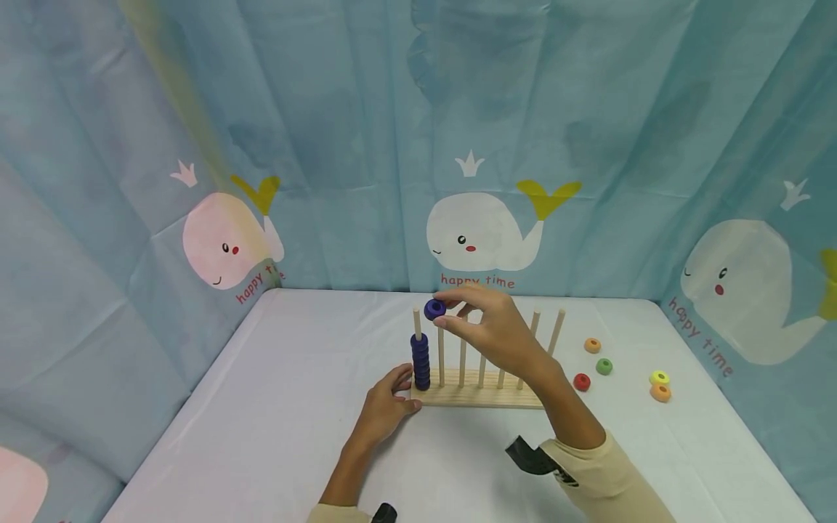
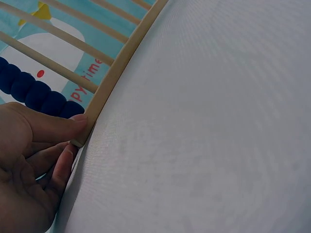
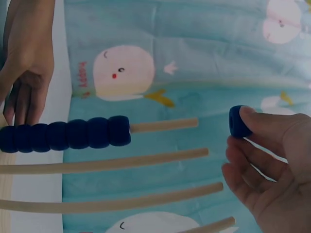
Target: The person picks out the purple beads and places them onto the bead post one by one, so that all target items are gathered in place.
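A wooden peg rack [image 1: 471, 396] with a flat base and upright pegs stands on the table. Several dark blue beads [image 1: 421, 362] are stacked on its leftmost peg, whose top stays bare. Up by the peg tops, my right hand [image 1: 490, 327] pinches another blue bead [image 3: 238, 121] between thumb and fingers. That bead is off the peg, apart from its tip in the right wrist view. My left hand [image 1: 386, 408] holds the left end of the base, thumb [image 2: 73, 127] on the front edge and fingers around the end.
Right of the rack lie loose beads: a red one [image 1: 582, 382], a green one [image 1: 604, 367], an orange one [image 1: 592, 345], and a yellow one [image 1: 659, 378] touching another orange one [image 1: 661, 393]. A whale-print curtain [image 1: 366, 218] surrounds the white table [image 1: 294, 378].
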The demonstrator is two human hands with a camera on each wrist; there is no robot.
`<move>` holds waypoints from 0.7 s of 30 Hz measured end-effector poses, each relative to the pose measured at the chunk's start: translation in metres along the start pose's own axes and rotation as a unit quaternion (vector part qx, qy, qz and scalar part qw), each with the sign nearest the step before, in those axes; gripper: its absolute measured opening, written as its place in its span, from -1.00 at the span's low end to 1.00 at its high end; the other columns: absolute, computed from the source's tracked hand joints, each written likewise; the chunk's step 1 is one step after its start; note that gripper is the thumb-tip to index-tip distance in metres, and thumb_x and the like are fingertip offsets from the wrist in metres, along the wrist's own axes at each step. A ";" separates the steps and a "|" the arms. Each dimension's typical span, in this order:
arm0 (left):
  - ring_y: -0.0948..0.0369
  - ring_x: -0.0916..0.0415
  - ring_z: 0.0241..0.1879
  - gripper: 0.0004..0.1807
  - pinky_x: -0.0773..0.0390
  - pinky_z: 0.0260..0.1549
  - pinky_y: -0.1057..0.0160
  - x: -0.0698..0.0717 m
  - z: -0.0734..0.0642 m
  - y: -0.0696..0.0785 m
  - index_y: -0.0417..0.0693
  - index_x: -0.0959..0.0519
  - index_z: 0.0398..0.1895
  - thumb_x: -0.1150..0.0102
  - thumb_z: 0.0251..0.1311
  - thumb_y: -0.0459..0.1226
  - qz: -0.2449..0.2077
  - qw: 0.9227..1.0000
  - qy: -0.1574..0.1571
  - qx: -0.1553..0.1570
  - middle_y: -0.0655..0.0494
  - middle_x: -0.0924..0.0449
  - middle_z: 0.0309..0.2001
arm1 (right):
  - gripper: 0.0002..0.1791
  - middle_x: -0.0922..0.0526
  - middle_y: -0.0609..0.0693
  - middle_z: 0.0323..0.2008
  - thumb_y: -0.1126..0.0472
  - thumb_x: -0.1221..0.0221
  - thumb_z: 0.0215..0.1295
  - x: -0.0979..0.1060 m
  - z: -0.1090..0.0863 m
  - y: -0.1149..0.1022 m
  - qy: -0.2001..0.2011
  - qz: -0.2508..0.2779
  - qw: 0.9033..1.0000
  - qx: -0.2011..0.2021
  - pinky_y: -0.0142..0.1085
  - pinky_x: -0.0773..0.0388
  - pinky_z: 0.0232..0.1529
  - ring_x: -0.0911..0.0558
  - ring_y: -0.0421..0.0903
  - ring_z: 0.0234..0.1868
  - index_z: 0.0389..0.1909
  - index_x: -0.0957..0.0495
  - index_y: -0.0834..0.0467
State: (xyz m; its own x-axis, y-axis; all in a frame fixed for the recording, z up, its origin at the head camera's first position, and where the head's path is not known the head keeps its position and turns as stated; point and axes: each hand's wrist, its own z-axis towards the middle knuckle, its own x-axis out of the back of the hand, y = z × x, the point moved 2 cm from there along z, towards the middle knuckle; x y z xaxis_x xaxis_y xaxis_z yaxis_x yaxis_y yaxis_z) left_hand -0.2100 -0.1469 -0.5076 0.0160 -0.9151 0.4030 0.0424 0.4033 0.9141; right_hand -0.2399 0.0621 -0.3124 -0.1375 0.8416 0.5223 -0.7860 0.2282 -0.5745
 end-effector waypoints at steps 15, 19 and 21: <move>0.12 -0.49 0.13 -0.26 -0.53 0.03 0.06 0.000 0.000 -0.001 0.06 -0.36 0.37 -0.37 0.05 -0.31 0.009 1.000 -0.004 -0.005 0.08 -0.49 0.24 | -0.60 -0.64 -0.17 -0.01 0.08 -0.33 0.22 -0.020 0.007 0.004 -0.022 -0.071 0.997 -0.028 -0.24 -0.49 0.10 -0.50 -0.23 0.11 0.08 -0.62 0.09; 0.11 -0.48 0.14 -0.27 -0.53 0.04 0.06 0.001 -0.001 -0.002 0.07 -0.36 0.37 -0.36 0.07 -0.29 0.007 1.000 -0.006 -0.008 0.09 -0.48 0.25 | -0.60 -0.64 -0.19 0.00 0.07 -0.32 0.24 -0.023 0.008 0.004 -0.023 -0.077 0.996 -0.037 -0.27 -0.49 0.09 -0.49 -0.25 0.11 0.09 -0.62 0.06; 0.12 -0.47 0.14 -0.27 -0.53 0.04 0.06 0.001 -0.001 -0.002 0.07 -0.36 0.37 -0.36 0.07 -0.30 0.006 1.000 -0.006 -0.008 0.10 -0.47 0.25 | -0.60 -0.64 -0.20 -0.01 0.07 -0.32 0.24 -0.024 0.009 0.004 -0.022 -0.077 0.996 -0.039 -0.27 -0.50 0.08 -0.49 -0.26 0.10 0.09 -0.62 0.06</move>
State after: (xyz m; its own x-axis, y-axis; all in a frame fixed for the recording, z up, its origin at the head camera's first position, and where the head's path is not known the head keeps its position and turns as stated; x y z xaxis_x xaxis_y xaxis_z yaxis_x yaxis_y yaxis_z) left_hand -0.2090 -0.1482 -0.5089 0.0056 -0.9102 0.4140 0.0587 0.4136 0.9086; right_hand -0.2447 0.0380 -0.3217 -0.0475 0.7717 0.6342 -0.7512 0.3909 -0.5319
